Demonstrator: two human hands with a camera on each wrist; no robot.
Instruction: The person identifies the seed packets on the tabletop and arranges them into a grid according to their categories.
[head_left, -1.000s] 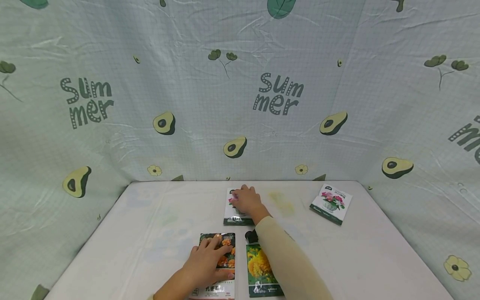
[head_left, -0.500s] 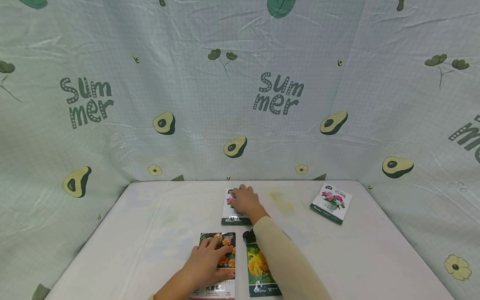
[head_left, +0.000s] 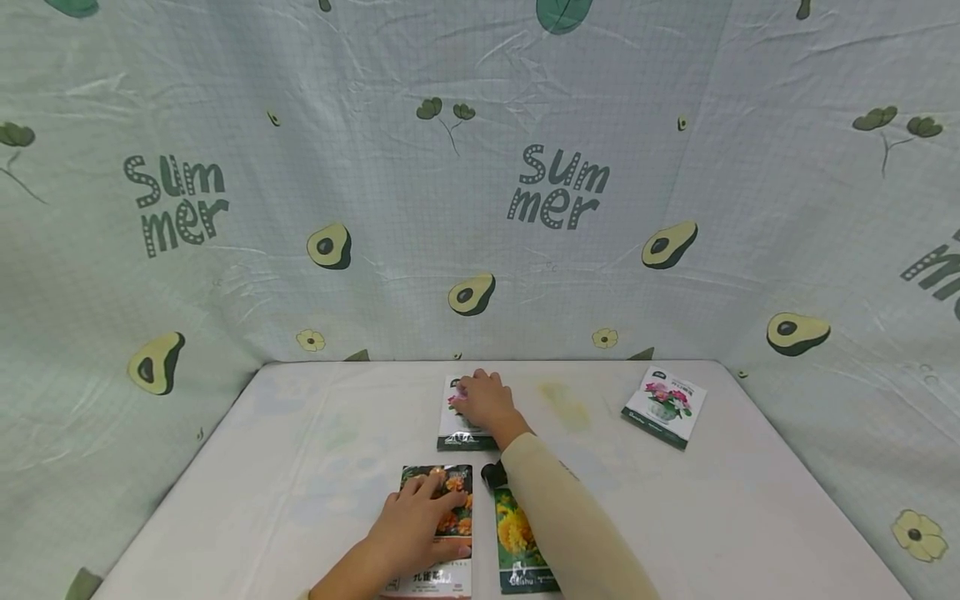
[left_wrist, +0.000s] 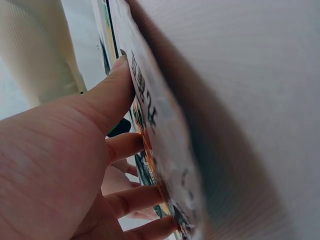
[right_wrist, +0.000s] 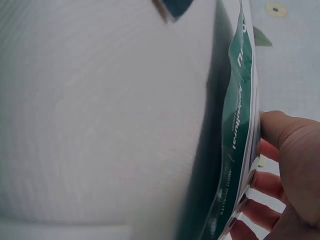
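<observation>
Sleeve (head_left: 576,521) across yellow-flower packet (head_left: 516,533); beyond it, white packet (head_left: 456,425), shifted leftward. We count left grip (head_left: 412,523), right grip (head_left: 484,402), both loosely spread.

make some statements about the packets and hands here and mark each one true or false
1. The left hand touches the orange-flower packet. True.
2. The right sleeve covers part of the yellow-flower packet. True.
3. The orange-flower packet lies to the right of the yellow-flower packet. False: it lies to the left.
4. The right hand touches the white packet at the far middle. True.
5. Only three packets are in view. False: there are four, counting the far-right packet.
</observation>
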